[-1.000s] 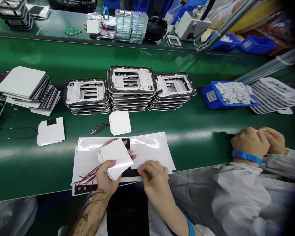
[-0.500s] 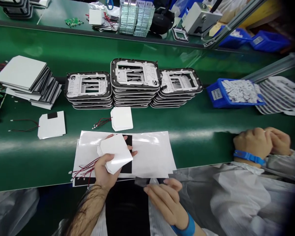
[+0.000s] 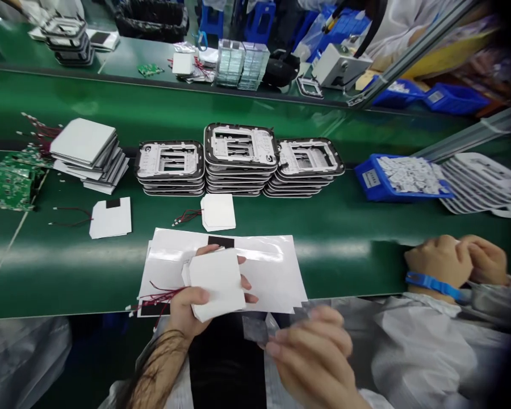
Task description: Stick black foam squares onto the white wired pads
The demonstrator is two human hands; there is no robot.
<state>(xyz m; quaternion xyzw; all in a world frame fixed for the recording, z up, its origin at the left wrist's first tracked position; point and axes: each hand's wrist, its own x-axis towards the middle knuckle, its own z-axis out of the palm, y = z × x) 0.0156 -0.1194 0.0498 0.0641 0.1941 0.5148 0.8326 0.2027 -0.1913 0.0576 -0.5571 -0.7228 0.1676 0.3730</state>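
Observation:
My left hand (image 3: 189, 312) is wrapped round a stack of white square panels (image 3: 219, 281), thumb on top and fingertips showing past the right edge. Thin red and black wires (image 3: 159, 296) trail from the stack to the left. Below and right of it, my right hand (image 3: 315, 352) pinches a small dark, translucent piece (image 3: 255, 329) near the bench's front edge; its fingers are slightly blurred. Under the left hand lie glossy white sheets (image 3: 270, 272) with a black strip (image 3: 220, 242) at their top.
Three stacks of frames (image 3: 241, 147) stand behind, with white panels (image 3: 85, 142) and green boards (image 3: 11, 184) to the left. Two wired panels (image 3: 218, 212) lie nearer. A blue bin (image 3: 370, 179) stands right, and another person's hands (image 3: 440, 261) rest on the bench edge.
The view has shifted, so the bench items sit lower and more of the left side shows. My left hand has turned the panel stack straighter. My right hand has risen and moved right with the dark piece.

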